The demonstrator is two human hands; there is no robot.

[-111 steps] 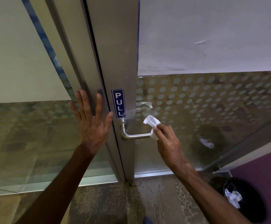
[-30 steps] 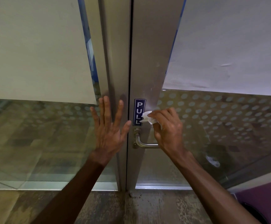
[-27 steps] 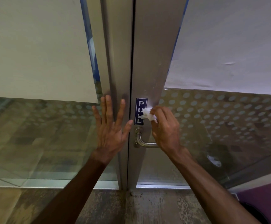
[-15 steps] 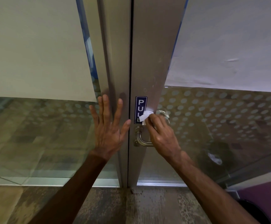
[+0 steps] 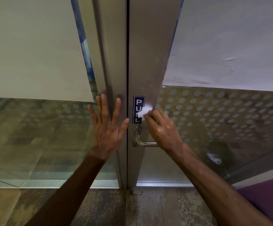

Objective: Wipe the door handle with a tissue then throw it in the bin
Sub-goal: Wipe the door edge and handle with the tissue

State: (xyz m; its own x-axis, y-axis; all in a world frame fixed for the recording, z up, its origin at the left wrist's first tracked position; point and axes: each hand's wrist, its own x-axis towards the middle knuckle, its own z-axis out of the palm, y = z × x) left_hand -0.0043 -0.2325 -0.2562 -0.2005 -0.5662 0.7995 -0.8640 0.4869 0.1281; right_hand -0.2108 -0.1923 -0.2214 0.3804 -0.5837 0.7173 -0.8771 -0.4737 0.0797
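Above the curved steel handle (image 5: 144,142), right hand (image 5: 162,130) pinches crumpled tissue (image 5: 144,111).

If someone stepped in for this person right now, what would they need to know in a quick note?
Left hand: open, flat against the metal frame beside the door.
Right hand: pinching a white tissue, held above the door handle and overlapping the blue PULL sign.
Done: tissue is in hand at the door; how much of the handle has been wiped cannot be told.
Left: wipe the lever, then drop the tissue in the bin, which is out of view.
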